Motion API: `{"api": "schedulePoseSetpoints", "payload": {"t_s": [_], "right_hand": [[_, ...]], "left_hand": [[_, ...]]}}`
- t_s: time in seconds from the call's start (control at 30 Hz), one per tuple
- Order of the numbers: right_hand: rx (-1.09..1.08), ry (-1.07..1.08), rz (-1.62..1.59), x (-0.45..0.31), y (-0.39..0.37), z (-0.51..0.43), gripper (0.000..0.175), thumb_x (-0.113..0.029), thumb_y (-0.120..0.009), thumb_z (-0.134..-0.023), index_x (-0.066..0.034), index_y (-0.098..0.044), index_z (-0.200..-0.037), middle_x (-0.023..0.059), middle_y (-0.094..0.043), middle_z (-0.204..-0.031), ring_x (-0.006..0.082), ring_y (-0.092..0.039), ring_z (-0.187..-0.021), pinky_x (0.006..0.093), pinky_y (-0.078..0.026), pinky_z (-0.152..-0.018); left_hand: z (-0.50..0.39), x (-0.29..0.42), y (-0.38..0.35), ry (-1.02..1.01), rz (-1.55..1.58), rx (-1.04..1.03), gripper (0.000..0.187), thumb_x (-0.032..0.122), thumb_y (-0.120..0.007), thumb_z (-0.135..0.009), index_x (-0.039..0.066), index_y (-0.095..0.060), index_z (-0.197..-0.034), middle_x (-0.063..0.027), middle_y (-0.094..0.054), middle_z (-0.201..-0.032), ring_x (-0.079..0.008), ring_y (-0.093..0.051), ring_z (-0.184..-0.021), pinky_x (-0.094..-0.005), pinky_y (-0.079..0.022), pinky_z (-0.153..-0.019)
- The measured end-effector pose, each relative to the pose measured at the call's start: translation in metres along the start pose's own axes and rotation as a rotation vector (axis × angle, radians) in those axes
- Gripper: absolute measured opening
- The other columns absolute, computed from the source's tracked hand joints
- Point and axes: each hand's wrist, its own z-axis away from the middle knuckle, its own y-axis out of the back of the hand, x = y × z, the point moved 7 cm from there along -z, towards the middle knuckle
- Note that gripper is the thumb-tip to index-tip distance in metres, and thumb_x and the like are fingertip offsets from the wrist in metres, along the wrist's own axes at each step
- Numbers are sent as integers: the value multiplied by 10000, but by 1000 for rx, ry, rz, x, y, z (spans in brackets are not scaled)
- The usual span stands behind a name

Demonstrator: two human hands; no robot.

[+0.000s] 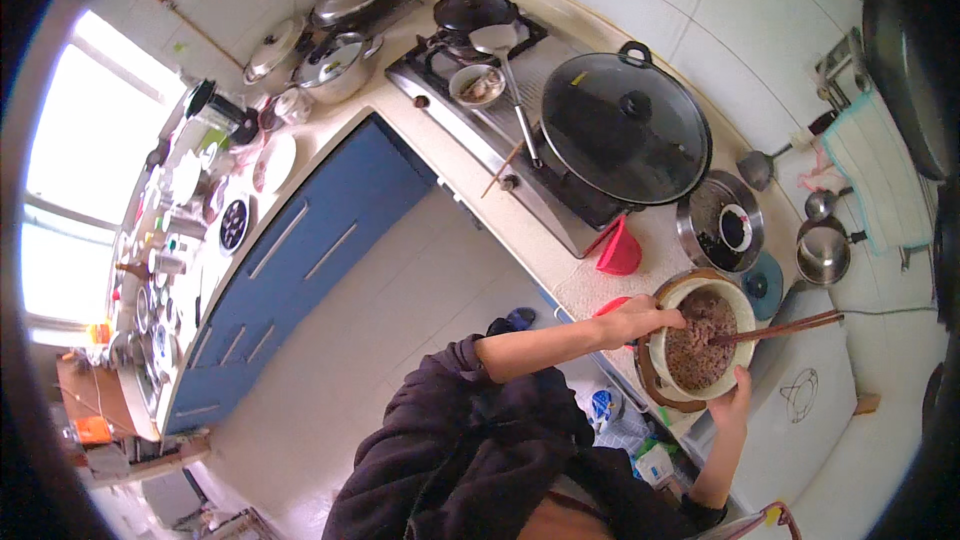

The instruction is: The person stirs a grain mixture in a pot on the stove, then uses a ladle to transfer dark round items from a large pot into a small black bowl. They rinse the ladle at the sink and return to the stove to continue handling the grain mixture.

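Observation:
A cream pot (660, 360) of reddish-brown minced mixture (701, 345) is at the lower right, over a brown round board (652, 382) on the counter. My left hand (641, 319) grips its near left rim, thumb over the edge. Against the lower right side of the pot, my right hand (731, 397) has its fingers around the wall. A pair of wooden chopsticks (795, 326) stands slanted in the mixture, leaning over the rim to the right. Part of a red item (611, 305) shows behind my left hand.
A steel basin (682, 229) and a blue-green lid (763, 286) lie beyond the pot. The large lidded wok (626, 127) covers a burner; a red silicone mitt (621, 249) lies beside the stove. A spatula (514, 82) rests near a small bowl (466, 82). A white appliance (802, 390) stands at right.

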Motion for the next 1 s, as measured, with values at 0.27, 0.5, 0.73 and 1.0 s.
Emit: {"api": "schedulePoseSetpoints", "payload": {"t_s": [0.27,0.5,0.73,1.0], "right_hand": [[23,-41,23,-4,-2,-3,617,-262,-595,-695,-42,-339,-1212,87,-399,-1217,256,-392,-1109,412,-323,-930],[62,-18,152,-14,-40,-6,625,-218,-596,-666,-41,-341,-1208,92,-405,-1193,254,-399,-1093,407,-333,-920],[-68,-13,303,-7,-142,-32,599,-209,-588,-662,-9,-357,-1176,106,-430,-1132,248,-417,-1050,392,-332,-916],[-293,-161,409,73,-294,-85,462,-217,-590,-664,-14,-473,-1061,68,-521,-1024,190,-492,-945,328,-370,-858]], "left_hand": [[9,10,0,-41,110,12,434,362,-581,-666,-35,-591,-839,-59,-552,-719,-136,-492,-647,-259,-387,-586],[33,26,22,-111,49,13,476,418,-536,-689,-16,-579,-881,-60,-540,-782,-132,-477,-710,-255,-376,-631],[83,42,88,-213,123,82,490,391,-490,-745,-46,-550,-958,-71,-553,-877,-147,-479,-829,-276,-367,-778],[182,36,234,-249,242,350,561,342,-501,-739,-86,-407,-1090,-135,-492,-1039,-202,-474,-976,-316,-359,-884]]}}
